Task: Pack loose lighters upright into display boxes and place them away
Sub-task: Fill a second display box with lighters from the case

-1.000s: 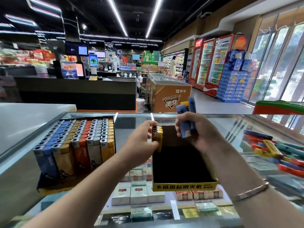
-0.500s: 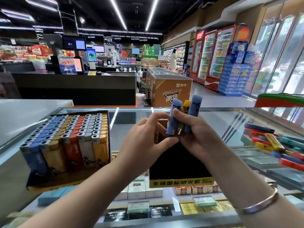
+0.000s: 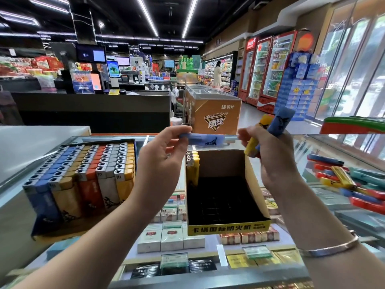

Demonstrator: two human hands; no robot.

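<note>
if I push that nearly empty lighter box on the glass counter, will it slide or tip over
Probably slides easily: the display box looks like thin cardboard on the smooth glass counter, with only a few yellow lighters in its back left corner. Likely light, and its walls may flex under a push.

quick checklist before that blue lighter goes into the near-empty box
1. Left hand pinches the pale blue plastic lighter: ok.
2. Lighter upright for packing: not ok, it lies level above the box.
3. Black and yellow cardboard display box has free slots: ok, only a few yellow lighters stand at its back left corner.
4. Right hand grips its spare blue lighter and yellow one, clear of the opening: ok.
5. Which end is the lighter's top: cannot tell.
</note>
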